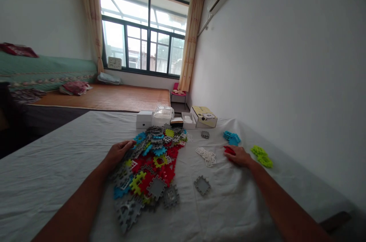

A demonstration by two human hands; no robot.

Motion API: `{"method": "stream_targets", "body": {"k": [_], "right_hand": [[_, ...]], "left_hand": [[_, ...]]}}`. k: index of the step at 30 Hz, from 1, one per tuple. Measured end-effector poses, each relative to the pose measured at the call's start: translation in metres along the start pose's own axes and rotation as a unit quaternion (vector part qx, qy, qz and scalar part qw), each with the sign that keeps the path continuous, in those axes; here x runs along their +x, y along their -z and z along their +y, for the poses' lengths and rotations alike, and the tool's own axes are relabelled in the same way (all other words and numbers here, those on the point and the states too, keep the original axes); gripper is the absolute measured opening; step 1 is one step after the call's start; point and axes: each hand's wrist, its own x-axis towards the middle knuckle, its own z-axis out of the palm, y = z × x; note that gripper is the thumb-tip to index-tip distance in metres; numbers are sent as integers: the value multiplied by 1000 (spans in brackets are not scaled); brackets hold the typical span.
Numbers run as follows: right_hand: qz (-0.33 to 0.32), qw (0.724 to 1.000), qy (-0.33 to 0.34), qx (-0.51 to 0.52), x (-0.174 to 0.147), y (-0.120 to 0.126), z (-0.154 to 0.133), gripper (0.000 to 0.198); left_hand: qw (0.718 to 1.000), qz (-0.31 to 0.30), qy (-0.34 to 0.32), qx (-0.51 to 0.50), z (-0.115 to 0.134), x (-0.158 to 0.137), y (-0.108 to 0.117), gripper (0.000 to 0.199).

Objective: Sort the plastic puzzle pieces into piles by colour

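A mixed pile of plastic building tiles (157, 184) with notched edges, in grey, red, blue and lime green, spreads over the cloth. My left hand (117, 153) rests at the pile's left edge, fingers stretched toward the tiles, no held piece visible. To the right, my right hand (239, 156) closes over a red tile piece (229, 150) low on the cloth; its fingers partly cover the piece. Just beyond it lies a blue tile group (232, 138), with a lime-green group (262, 156) to its right. White lattice pieces (207, 156) lie left of that hand.
Single grey tiles (202, 185) lie between pile and right hand. Along the table's far edge stand a white box (144, 119), a clear plastic container (163, 115) and a yellow carton (204, 116). A wall (286, 81) borders the right side; a bed (122, 96) stands beyond.
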Motion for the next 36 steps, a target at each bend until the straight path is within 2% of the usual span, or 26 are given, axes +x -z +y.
{"method": "stream_targets", "body": {"k": [5, 8, 11, 12, 15, 18, 20, 22, 24, 26, 28, 31, 34, 36], "right_hand": [[-17, 1000, 12, -12, -24, -3, 9, 56], [19, 999, 18, -22, -31, 3, -9, 54], [78, 991, 104, 28, -34, 5, -67, 42], [72, 983, 156, 65, -36, 5, -95, 38], [-20, 945, 294, 143, -46, -2, -184, 29], [-22, 946, 312, 80, -53, -15, -256, 24], [-3, 956, 291, 43, -53, -24, -286, 31], [15, 962, 273, 12, -49, -32, -303, 41], [25, 963, 267, -19, -46, -37, -311, 46], [25, 961, 272, -40, -46, -37, -315, 39], [20, 957, 284, -50, -49, -32, -315, 28], [40, 954, 295, -43, -56, -17, -309, 24], [82, 954, 285, 40, -58, 0, -279, 25], [100, 959, 240, 112, -53, 9, -236, 28]], "left_hand": [[1000, 10, 5, -18, 5, -2, -2, 57], [999, 15, 9, -28, 5, -3, -4, 58], [999, 15, 8, -35, 0, -2, -5, 58], [999, 16, 7, -40, -2, -2, -5, 57], [998, 17, 5, -57, -6, -2, -6, 55], [998, 18, 2, -56, -5, -3, -6, 53], [999, 18, 1, -50, -3, -5, -7, 52], [999, 14, 2, -49, -2, -6, -8, 52], [999, 8, 3, -53, -1, -6, -8, 52], [998, 8, 5, -58, -1, -5, -8, 54], [998, 9, 6, -59, -1, -4, -8, 56], [999, 3, 0, -45, -2, -2, -5, 58], [1000, -4, -4, -19, -2, 0, -2, 58], [1000, -4, -5, -5, -1, 0, -1, 58]]}}
